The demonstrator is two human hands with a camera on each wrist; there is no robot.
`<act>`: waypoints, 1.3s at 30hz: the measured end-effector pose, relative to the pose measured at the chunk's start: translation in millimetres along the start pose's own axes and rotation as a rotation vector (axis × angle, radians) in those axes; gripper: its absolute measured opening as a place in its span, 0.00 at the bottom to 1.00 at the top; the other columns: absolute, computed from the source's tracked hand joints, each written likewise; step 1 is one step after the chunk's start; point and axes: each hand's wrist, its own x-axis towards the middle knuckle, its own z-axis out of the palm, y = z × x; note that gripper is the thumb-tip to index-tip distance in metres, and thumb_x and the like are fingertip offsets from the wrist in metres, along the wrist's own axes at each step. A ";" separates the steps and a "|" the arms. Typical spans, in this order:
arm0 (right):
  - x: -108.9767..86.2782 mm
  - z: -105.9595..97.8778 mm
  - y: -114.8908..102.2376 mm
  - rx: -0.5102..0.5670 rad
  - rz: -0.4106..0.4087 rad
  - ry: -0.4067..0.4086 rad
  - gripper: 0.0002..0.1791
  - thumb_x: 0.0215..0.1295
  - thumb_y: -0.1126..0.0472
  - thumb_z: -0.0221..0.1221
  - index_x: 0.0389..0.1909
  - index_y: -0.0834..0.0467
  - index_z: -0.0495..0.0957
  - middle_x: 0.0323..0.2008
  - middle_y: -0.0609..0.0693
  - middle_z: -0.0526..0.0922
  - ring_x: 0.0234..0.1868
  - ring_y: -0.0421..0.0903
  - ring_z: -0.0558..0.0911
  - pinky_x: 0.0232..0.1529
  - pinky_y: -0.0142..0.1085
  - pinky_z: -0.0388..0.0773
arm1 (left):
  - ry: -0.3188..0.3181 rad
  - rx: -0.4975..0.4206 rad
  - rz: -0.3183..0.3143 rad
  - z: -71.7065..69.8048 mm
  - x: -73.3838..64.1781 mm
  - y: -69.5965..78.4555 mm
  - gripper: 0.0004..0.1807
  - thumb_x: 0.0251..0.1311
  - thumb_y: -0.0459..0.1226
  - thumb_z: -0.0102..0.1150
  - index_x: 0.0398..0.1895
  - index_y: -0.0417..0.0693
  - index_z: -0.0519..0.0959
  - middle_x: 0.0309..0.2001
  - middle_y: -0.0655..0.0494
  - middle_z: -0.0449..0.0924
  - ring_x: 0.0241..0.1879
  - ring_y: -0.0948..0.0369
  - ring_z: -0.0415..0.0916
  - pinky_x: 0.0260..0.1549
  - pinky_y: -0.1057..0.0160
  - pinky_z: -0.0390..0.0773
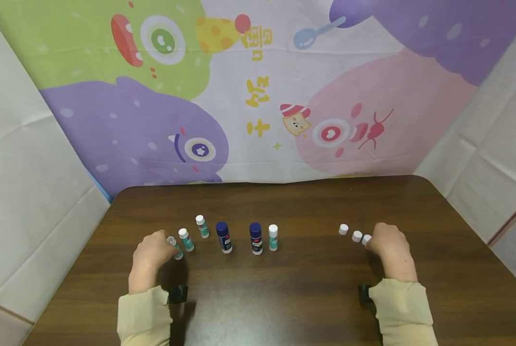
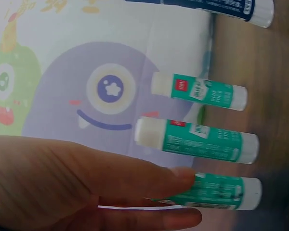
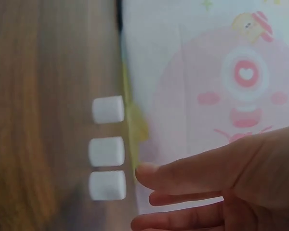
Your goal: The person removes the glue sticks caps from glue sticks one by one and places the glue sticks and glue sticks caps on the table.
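My left hand point(image 1: 150, 252) pinches the leftmost small green-and-white glue stick point(image 2: 219, 191) between thumb and fingers; the stick stands upright on the table, its top partly hidden in the left wrist view. Beside it stand two more green glue sticks point(image 1: 186, 240) point(image 1: 202, 227) with white tops. On the right, three white caps point(image 1: 343, 229) point(image 1: 357, 236) point(image 3: 107, 186) form a short slanting row. My right hand point(image 1: 389, 247) hovers by the nearest cap, its fingers slightly bent and a small gap from it in the right wrist view.
Two dark blue-capped glue sticks point(image 1: 224, 237) point(image 1: 256, 239) and a white-capped green one point(image 1: 273, 238) stand mid-table. The brown wooden table point(image 1: 266, 302) ends at a cartoon-printed cloth point(image 1: 249, 158) behind. White panels point(image 1: 32, 158) flank both sides.
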 end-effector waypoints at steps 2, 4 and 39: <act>-2.1 -2.5 -3.8 -0.006 -0.019 0.015 0.14 0.47 0.63 0.59 0.31 0.71 0.73 0.28 0.65 0.76 0.27 0.57 0.73 0.26 0.48 0.71 | -0.010 -0.004 -0.002 -3.2 -2.9 0.9 0.20 0.44 0.40 0.58 0.39 0.35 0.73 0.36 0.38 0.77 0.35 0.42 0.74 0.29 0.48 0.72; -3.1 -3.2 -7.0 -0.017 -0.038 0.031 0.15 0.48 0.63 0.59 0.32 0.71 0.73 0.28 0.66 0.76 0.27 0.57 0.74 0.26 0.48 0.71 | -0.023 -0.005 -0.005 -6.6 -6.5 2.3 0.19 0.45 0.41 0.58 0.39 0.36 0.73 0.37 0.39 0.77 0.35 0.43 0.74 0.29 0.49 0.72; 1.4 39.0 -124.6 0.107 -0.815 0.200 0.25 0.52 0.59 0.64 0.52 0.60 0.72 0.49 0.52 0.77 0.51 0.48 0.76 0.51 0.42 0.72 | 0.255 -0.096 0.594 24.5 -16.8 92.9 0.32 0.49 0.48 0.64 0.56 0.44 0.69 0.51 0.50 0.74 0.49 0.53 0.71 0.48 0.53 0.70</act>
